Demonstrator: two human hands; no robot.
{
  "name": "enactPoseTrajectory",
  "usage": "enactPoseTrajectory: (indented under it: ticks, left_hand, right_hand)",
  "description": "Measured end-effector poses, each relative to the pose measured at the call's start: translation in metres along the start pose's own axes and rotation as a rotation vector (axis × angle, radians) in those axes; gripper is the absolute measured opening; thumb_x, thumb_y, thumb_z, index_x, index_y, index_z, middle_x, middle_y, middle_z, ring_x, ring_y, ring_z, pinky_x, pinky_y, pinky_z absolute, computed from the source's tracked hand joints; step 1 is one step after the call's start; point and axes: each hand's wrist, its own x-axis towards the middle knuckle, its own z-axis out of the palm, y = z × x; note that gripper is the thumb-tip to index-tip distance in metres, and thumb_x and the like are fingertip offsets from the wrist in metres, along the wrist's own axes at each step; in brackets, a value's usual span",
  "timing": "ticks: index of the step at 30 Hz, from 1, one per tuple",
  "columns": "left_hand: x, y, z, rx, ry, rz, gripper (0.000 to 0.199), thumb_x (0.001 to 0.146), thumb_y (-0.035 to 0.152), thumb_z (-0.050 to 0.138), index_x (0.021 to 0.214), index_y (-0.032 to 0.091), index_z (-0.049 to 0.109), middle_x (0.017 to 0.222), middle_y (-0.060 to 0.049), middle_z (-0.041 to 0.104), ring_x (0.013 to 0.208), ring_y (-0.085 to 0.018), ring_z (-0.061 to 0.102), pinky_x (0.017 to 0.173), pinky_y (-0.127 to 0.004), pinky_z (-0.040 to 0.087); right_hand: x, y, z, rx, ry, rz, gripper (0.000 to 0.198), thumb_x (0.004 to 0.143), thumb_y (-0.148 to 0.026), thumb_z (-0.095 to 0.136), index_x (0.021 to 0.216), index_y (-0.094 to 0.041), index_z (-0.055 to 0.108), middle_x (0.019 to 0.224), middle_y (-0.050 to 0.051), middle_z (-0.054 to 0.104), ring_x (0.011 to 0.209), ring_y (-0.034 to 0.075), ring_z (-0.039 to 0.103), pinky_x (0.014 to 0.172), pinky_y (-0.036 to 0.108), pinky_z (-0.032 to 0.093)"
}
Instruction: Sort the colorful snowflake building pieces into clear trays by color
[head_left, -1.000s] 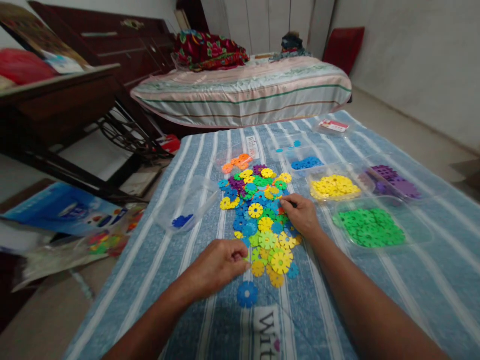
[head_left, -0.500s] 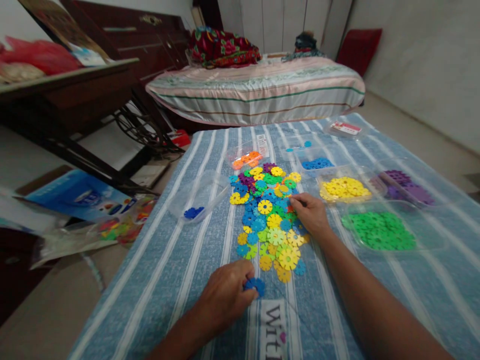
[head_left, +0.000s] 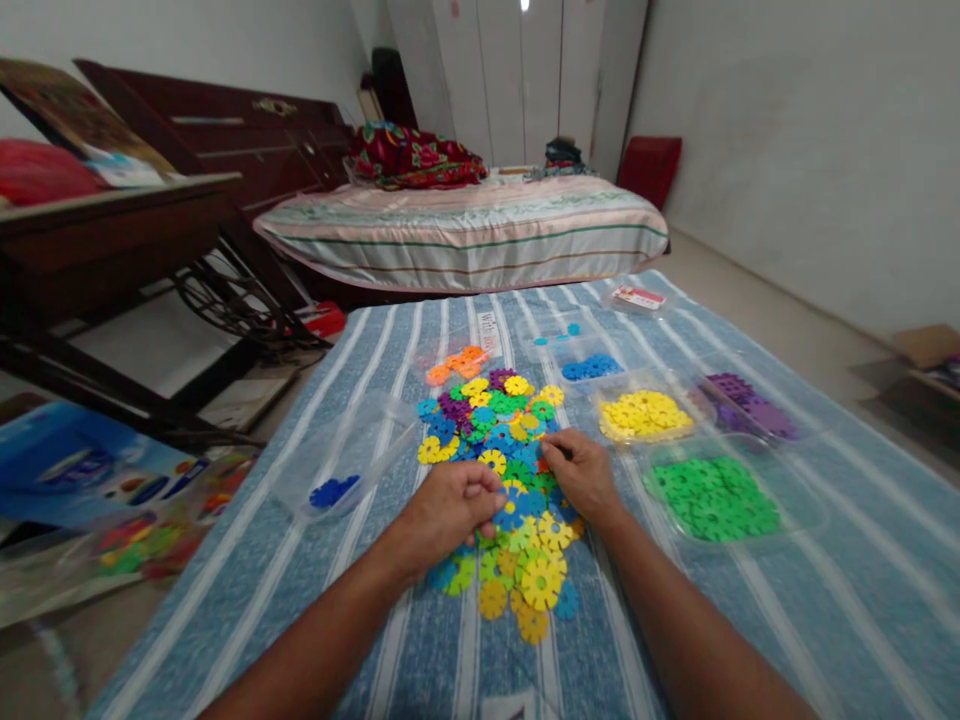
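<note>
The left hand [head_left: 450, 508] pinches a blue disc [head_left: 529, 503] over the pile [head_left: 525, 537], which spreads between, beyond and nearer than both hands. The right hand [head_left: 585, 477] is at the pile's right side, fingertips drawn together; whether they grip anything cannot be told. Green discs [head_left: 716, 498] lie right of it, dark blue discs [head_left: 334, 490] left of the left hand.

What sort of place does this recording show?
Most likely a bedroom in a home: beyond the blue-and-white striped cloth lies a bed with a pale, striped fabric cover, with a dark reddish-brown wooden headboard and tall, pale, wardrobe-like doors behind.
</note>
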Motion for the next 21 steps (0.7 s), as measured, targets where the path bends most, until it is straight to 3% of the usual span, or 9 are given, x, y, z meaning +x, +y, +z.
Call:
enactPoseTrajectory:
  ticks: [5, 9, 12, 16, 21]
  left_hand:
    - [0.056, 0.073, 0.019, -0.311, 0.091, 0.254, 0.025, 0.069, 0.021, 0.071, 0.090, 0.014, 0.060, 0.072, -0.002, 0.067, 0.066, -0.013, 0.065, 0.055, -0.023, 0.051]
    - [0.073, 0.091, 0.024, -0.335, 0.152, 0.364, 0.021, 0.071, 0.019, 0.068, 0.090, 0.013, 0.062, 0.084, -0.005, 0.069, 0.073, -0.013, 0.066, 0.059, -0.023, 0.051]
    - [0.063, 0.069, 0.017, -0.171, 0.181, 0.351, 0.014, 0.070, 0.022, 0.067, 0.081, 0.013, 0.064, 0.071, -0.002, 0.067, 0.066, -0.012, 0.063, 0.057, -0.022, 0.049]
    - [0.033, 0.020, -0.005, 0.031, 0.219, 0.263, 0.012, 0.069, 0.027, 0.064, 0.075, 0.016, 0.065, 0.062, 0.001, 0.064, 0.060, -0.012, 0.059, 0.056, -0.023, 0.046]
    - [-0.009, -0.035, -0.028, 0.142, 0.246, 0.139, 0.012, 0.069, 0.028, 0.061, 0.070, 0.016, 0.065, 0.059, 0.001, 0.060, 0.057, -0.012, 0.053, 0.055, -0.024, 0.042]
  right_hand:
    - [0.000, -0.002, 0.000, 0.022, -0.005, -0.005, 0.021, 0.082, -0.029, 0.052, 0.073, -0.020, 0.069, 0.072, 0.001, 0.066, 0.070, 0.017, 0.060, 0.066, 0.027, 0.044]
    - [0.000, -0.002, 0.000, 0.021, -0.009, -0.007, 0.021, 0.082, -0.028, 0.051, 0.073, -0.020, 0.069, 0.072, 0.002, 0.067, 0.071, 0.017, 0.060, 0.068, 0.028, 0.044]
    - [0.000, -0.002, 0.000, 0.008, -0.007, -0.009, 0.021, 0.082, -0.028, 0.052, 0.073, -0.021, 0.069, 0.072, 0.001, 0.066, 0.070, 0.017, 0.060, 0.067, 0.028, 0.044]
    - [-0.002, -0.001, -0.001, 0.005, -0.009, 0.005, 0.021, 0.081, -0.029, 0.052, 0.074, -0.021, 0.070, 0.073, 0.001, 0.067, 0.071, 0.017, 0.060, 0.068, 0.028, 0.044]
    - [-0.005, 0.003, -0.003, 0.009, -0.006, 0.020, 0.021, 0.081, -0.033, 0.054, 0.074, -0.021, 0.070, 0.074, 0.002, 0.067, 0.072, 0.018, 0.061, 0.069, 0.030, 0.045]
